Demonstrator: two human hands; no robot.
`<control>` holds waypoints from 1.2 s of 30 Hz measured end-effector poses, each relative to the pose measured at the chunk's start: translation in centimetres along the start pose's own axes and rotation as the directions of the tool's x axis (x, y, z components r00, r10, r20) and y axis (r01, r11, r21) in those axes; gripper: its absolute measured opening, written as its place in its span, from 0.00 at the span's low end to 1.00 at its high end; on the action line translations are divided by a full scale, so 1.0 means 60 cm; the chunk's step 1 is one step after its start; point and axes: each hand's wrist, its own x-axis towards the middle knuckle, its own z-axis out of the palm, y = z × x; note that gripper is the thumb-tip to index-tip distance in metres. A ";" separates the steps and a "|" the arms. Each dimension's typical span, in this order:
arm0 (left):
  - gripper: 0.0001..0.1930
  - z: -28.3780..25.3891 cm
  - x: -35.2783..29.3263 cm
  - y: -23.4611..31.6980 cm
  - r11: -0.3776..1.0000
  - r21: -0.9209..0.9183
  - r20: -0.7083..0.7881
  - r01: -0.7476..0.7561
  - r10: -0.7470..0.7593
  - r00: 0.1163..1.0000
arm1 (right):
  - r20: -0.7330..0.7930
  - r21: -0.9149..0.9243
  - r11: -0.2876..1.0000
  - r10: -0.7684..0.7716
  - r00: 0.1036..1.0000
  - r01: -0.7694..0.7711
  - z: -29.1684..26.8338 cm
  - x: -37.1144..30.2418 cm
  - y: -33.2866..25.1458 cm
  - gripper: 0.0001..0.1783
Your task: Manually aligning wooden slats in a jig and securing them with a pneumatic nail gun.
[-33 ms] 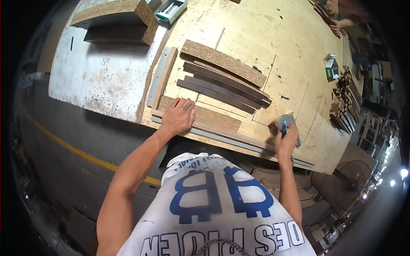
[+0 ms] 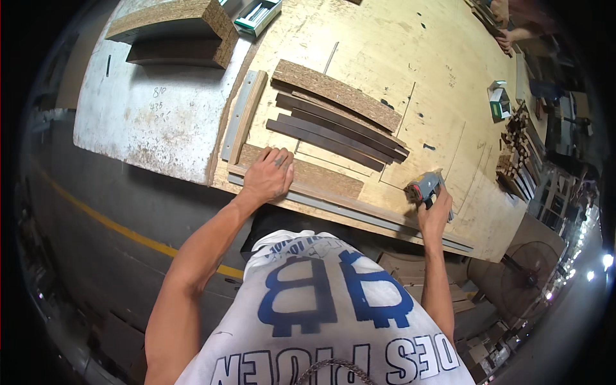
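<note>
While the left hand lies flat, fingers spread and palm down, it presses on a particle-board strip at the near edge of the bench; nothing is gripped, the hand only bears down. The strip sits on a long grey rail that runs along the bench's front edge.

Right hand is clenched around the handle of a small grey-and-red power tool, likely a nailer or stapler, though its nose is too small to make out. Tool rests on or just above the same rail, well to the right of the left hand.

Beyond the left hand: several dark brown curved slats lying side by side, and past them a curved particle-board piece, all on the plywood top. To the left of these, a pale grey angle strip lies lengthwise near the seam where the plywood meets a scuffed white panel.

Far left corner: a thick stack of particle board. Just beside it, a green-and-white box. Right side of the bench: a small green box and a heap of short wood offcuts. Another person's hand shows at the far right corner.
</note>
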 end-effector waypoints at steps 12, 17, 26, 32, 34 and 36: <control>0.36 -0.022 0.009 -0.003 0.993 0.000 0.151 -0.121 0.119 0.981 | 0.303 -0.040 0.968 0.249 0.920 -0.249 0.007 0.020 0.050 0.34; 0.48 -0.014 -0.003 -0.015 0.992 -0.037 0.174 -0.124 0.129 0.976 | 0.287 0.117 0.972 0.162 0.944 -0.202 -0.089 0.025 -0.061 0.16; 0.49 -0.006 -0.006 -0.016 0.991 -0.022 0.133 -0.131 0.133 0.982 | 0.667 0.245 0.963 -0.249 0.702 0.108 -0.113 0.043 -0.323 0.21; 0.48 0.006 -0.011 -0.018 0.989 -0.022 0.121 -0.147 0.148 0.982 | 0.650 0.296 0.913 -0.407 0.642 0.279 -0.065 0.031 -0.371 0.26; 0.48 0.004 -0.014 -0.019 0.989 -0.020 0.134 -0.144 0.145 0.980 | 0.637 0.266 0.919 -0.395 0.662 0.292 -0.057 0.027 -0.376 0.23; 0.48 0.002 -0.014 -0.020 0.989 -0.020 0.149 -0.147 0.149 0.978 | 0.638 0.257 0.921 -0.389 0.664 0.293 -0.047 0.027 -0.374 0.22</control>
